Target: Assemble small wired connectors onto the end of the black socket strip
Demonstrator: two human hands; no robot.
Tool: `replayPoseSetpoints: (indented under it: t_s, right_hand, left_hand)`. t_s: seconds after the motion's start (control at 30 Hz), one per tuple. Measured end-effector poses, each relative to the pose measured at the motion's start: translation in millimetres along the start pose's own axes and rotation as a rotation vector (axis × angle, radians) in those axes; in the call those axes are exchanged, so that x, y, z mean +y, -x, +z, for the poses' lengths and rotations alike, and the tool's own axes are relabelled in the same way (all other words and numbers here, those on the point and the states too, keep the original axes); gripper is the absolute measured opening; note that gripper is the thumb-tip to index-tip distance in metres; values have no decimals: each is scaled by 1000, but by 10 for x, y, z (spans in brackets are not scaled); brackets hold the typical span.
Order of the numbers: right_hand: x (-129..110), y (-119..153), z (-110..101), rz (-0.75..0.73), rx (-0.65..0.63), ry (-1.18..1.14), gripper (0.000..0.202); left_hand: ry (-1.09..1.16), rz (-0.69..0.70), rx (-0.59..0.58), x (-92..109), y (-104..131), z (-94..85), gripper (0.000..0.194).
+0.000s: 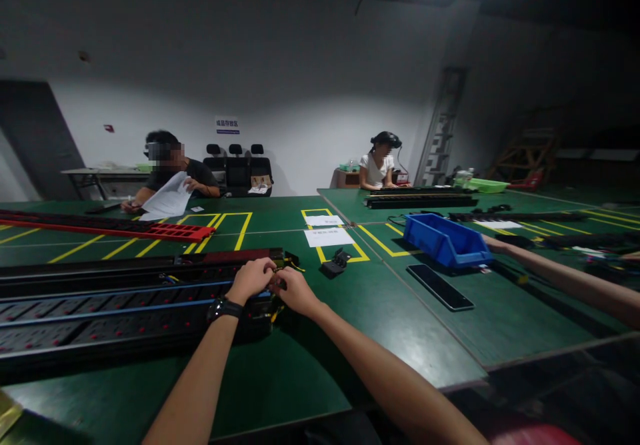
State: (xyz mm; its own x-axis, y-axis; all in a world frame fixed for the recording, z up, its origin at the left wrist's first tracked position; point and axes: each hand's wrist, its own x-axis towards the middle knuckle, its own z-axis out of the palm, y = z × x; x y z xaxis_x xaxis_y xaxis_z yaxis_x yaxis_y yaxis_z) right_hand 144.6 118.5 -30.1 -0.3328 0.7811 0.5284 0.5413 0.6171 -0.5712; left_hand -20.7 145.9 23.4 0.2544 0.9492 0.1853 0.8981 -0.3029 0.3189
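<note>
My left hand (251, 278), with a black watch at the wrist, rests over the right end of a long black strip unit (125, 322) with blue edges and small red dots. Beside it, my right hand (296, 290) has its fingers bent at the same end, close to my left fingertips. Both hands are pinched around something small among yellow and dark wires (277, 312); what it is cannot be made out. A small black part (336, 263) lies on the green table to the right of my hands.
A blue bin (447, 240) and a dark phone (440, 286) lie to the right, near another person's arm (565, 278). Paper sheets (329, 237) lie ahead. A red strip (183, 232) is at the left. Two people sit across the green table (300, 378).
</note>
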Motion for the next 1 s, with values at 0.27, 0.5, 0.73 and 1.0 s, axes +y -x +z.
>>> replayPoseSetpoints:
  t_s: [0.27, 0.5, 0.73, 1.0]
  right_hand:
    - [8, -4, 8, 32, 26, -43, 10]
    - [-14, 34, 65, -65, 22, -27, 11]
    - [-55, 69, 51, -202, 17, 70, 11]
    - [-32, 16, -216, -94, -4, -42, 7]
  left_hand:
    - [-5, -7, -10, 13, 5, -5, 33]
    - [39, 9, 6, -12, -7, 16, 31]
    - [103, 7, 19, -32, -35, 33, 24]
    - [122, -22, 60, -56, -62, 61, 20]
